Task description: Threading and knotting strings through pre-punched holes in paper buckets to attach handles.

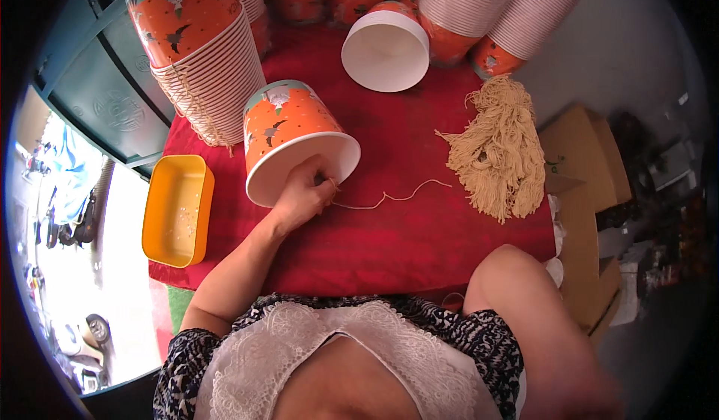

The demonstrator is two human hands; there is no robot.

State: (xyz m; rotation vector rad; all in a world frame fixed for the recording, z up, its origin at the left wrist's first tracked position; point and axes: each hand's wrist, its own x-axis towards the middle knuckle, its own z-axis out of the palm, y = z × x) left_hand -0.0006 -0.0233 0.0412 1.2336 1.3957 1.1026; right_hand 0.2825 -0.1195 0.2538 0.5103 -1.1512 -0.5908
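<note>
L hand [303, 194] pinches beige string [389, 196] at rim of orange paper bucket [288, 139]; R hand out of frame.

The right hand [592, 390] is a blur at the lower edge. The cup stacks [464, 1] are cut off at the top edge, and the left hand's fingertips [318, 174] hide inside the paper bucket [288, 132].

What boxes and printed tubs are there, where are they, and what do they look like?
Orange paper tub with grey printed pictures: on its side on the red cloth, left hand at its rim.
Tied stack of matching orange tubs: far left, leaning.
More tub stacks: along the far edge.
Brown cardboard boxes: right of the table, flaps open.
No screens or signs.
</note>
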